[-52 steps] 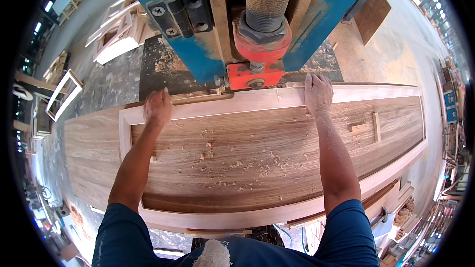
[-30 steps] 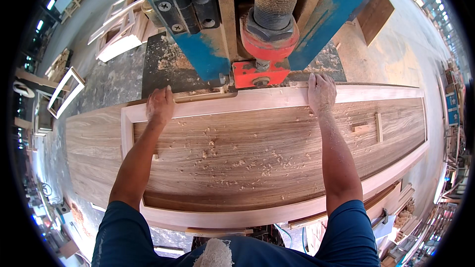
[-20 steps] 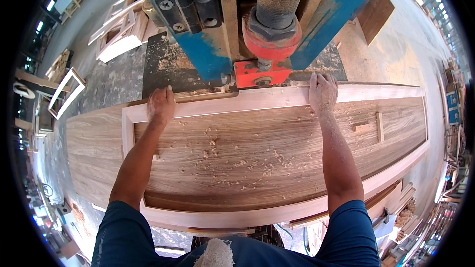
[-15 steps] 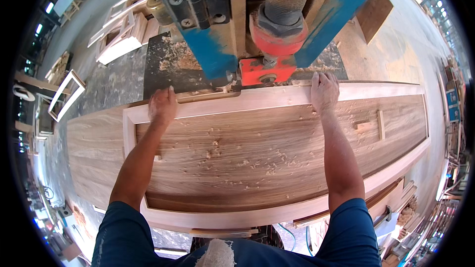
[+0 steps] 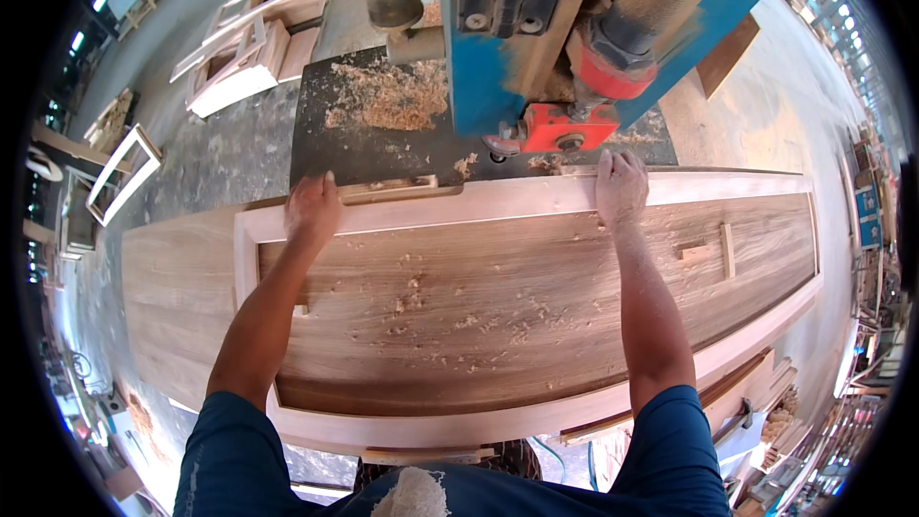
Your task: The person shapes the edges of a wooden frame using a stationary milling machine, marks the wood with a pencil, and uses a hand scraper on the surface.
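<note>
A pale rectangular wooden frame (image 5: 526, 195) lies on a larger brown wood-grain board (image 5: 459, 364). My left hand (image 5: 313, 211) is closed over the frame's far rail near its left end, beside a notch with a thin wood strip (image 5: 388, 190) behind it. Farther right, my right hand (image 5: 622, 190) grips the same rail, its fingers curled over the far edge. Just beyond the rail, between my hands, hangs the red block (image 5: 571, 126) of a blue woodworking machine (image 5: 512, 77). A narrow gap separates the block from the rail. Both hands' fingertips are partly hidden.
Wood shavings (image 5: 392, 105) cover part of the machine's dark table (image 5: 421, 161). Small wood blocks (image 5: 694, 253) and chips lie on the board inside the frame. Stacked pale frames (image 5: 239, 77) stand at the far left. Lumber (image 5: 780, 393) is piled at the near right.
The machine now appears farther right relative to the frame and my hands. A gap has opened between its red block and the far rail. Both hands keep their grip.
</note>
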`<state>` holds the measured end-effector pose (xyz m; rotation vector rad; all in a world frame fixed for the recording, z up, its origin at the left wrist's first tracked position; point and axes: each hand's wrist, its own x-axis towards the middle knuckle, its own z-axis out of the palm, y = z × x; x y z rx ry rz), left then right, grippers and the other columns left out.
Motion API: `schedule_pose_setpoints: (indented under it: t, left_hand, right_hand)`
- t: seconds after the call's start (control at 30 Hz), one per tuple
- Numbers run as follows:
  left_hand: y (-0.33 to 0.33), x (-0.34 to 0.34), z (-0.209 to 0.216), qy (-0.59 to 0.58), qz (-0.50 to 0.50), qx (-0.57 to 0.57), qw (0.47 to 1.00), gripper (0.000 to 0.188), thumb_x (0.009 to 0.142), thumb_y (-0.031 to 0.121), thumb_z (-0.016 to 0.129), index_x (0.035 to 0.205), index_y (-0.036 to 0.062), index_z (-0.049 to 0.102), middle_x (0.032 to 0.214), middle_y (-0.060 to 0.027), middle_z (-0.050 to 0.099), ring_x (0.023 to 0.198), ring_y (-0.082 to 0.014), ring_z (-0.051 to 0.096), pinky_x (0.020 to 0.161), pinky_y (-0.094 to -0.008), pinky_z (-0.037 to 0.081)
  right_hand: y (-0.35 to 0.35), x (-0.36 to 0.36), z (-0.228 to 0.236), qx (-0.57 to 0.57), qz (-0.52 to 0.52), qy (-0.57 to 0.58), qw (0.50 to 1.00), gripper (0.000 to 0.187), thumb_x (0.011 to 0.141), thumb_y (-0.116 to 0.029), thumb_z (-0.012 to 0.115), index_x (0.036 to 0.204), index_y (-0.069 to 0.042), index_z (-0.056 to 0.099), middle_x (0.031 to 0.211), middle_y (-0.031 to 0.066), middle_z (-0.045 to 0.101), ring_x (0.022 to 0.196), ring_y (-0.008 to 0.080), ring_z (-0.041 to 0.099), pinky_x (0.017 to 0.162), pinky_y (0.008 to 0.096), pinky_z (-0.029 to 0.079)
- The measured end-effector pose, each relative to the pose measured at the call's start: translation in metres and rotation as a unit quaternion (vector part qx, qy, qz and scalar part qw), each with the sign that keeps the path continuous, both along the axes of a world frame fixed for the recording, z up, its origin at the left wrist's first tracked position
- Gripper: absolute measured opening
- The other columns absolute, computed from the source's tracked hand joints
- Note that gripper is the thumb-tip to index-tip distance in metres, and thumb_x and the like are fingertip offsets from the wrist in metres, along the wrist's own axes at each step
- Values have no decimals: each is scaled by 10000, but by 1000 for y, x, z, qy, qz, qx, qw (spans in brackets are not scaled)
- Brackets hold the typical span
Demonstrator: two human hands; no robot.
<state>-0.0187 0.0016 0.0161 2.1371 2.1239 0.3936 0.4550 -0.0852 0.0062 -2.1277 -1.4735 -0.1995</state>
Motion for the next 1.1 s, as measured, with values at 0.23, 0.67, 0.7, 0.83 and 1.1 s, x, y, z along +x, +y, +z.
schedule_pose_setpoints:
  t: [0.23, 0.67, 0.7, 0.83, 1.1]
  left_hand:
    - [-8, 0, 5, 18, 26, -16, 999, 424, 1010, 382, 429, 976, 58, 700, 1042, -235, 664, 1024, -425, 614, 893, -538, 469]
    - [-18, -23, -29, 43, -2, 10, 999, 428, 1013, 376, 440, 909, 56, 704, 993, -230, 672, 965, -440, 625, 848, -547, 470]
    - [-19, -27, -32, 50, -9, 17, 999, 426, 1012, 375, 441, 909, 57, 704, 993, -231, 672, 962, -440, 626, 848, -547, 470]
    - [-20, -35, -25, 32, -10, 16, 999, 411, 1009, 362, 439, 911, 60, 700, 988, -232, 671, 952, -440, 627, 847, -543, 471]
    - [-34, -40, -29, 73, -37, 33, 996, 376, 1004, 324, 449, 914, 42, 681, 933, -242, 664, 919, -448, 624, 816, -543, 470]
  right_hand:
    - [-1, 2, 2, 26, 27, 7, 999, 359, 972, -247, 491, 835, -5, 719, 936, 159, 690, 988, 335, 620, 980, 452, 444]
    - [-6, 14, 10, 6, 80, 5, 997, 329, 984, -241, 497, 826, -25, 688, 945, 130, 674, 1004, 309, 617, 990, 434, 441]
    - [-5, 14, 9, 8, 77, 2, 997, 329, 985, -243, 497, 821, -28, 685, 942, 128, 673, 1005, 307, 616, 992, 433, 440]
    - [-10, 6, 2, -3, 70, 8, 998, 329, 986, -248, 499, 813, -38, 683, 934, 121, 669, 1007, 298, 612, 994, 431, 437]
    - [-13, 2, -2, 15, 90, 41, 995, 338, 995, -247, 492, 805, -47, 688, 905, 121, 657, 975, 293, 609, 978, 433, 440]
